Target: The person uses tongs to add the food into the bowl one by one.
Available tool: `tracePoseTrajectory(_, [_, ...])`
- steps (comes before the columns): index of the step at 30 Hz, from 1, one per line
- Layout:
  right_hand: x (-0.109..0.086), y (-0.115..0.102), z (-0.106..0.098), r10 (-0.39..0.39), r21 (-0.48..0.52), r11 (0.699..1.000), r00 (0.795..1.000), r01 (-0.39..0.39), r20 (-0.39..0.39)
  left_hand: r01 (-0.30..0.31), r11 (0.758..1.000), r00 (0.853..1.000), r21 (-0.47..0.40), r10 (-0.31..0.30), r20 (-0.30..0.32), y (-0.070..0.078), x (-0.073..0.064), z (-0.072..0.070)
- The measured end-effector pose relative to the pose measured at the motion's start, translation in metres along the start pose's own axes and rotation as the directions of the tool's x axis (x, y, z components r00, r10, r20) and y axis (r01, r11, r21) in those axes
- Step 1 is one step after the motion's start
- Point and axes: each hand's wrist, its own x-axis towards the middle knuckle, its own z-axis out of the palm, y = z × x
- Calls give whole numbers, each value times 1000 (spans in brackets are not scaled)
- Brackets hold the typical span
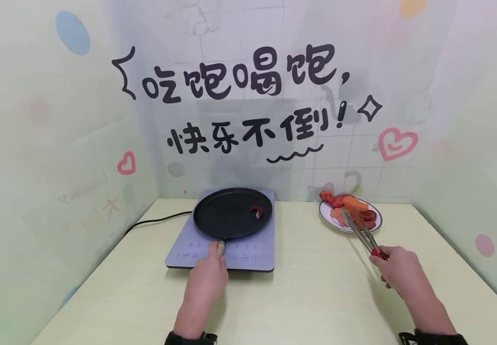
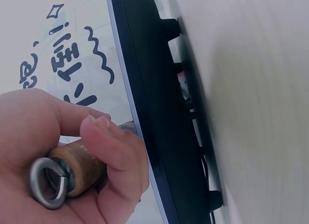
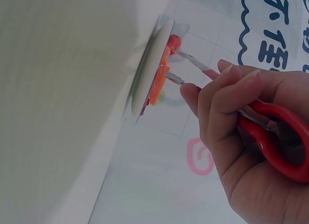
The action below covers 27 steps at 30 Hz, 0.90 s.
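My left hand [image 1: 207,275] grips the wooden handle [image 2: 79,166] of a round black frying pan [image 1: 227,215]; a metal ring [image 2: 36,183] hangs from the handle's end. One small dark red and white curved piece of food [image 1: 257,212] lies on the pan's right side. My right hand [image 1: 399,268] holds metal tongs [image 1: 364,235] with red handles [image 3: 285,161]. Their tips are apart, over the food on a white dark-rimmed plate [image 1: 326,218]. Red and orange food pieces [image 1: 355,205] are heaped there. Whether the tips touch any piece I cannot tell.
Under the pan is a flat induction cooker [image 1: 179,251] with touch buttons along its front. Its black cord [image 1: 158,220] runs off to the left. Pale walls with printed writing [image 1: 248,81] enclose the light wooden table [image 1: 304,287] at the back and sides.
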Motion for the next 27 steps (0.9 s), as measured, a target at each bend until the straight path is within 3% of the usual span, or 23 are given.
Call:
tracePoseTrajectory(16, [5,-10,12,6,-80,997,999,-3,41,3,1000,1000,-17,-3,-6,-1,0,1])
tracePoseTrajectory(24, [17,-18,6,-56,-253,965,996,73,73,11,1000,1000,-12,-11,-3,1,1,0])
tracePoseTrajectory(27, [22,-24,4,-31,-267,962,994,58,104,22,1000,1000,-1,-22,3,1,0,-2])
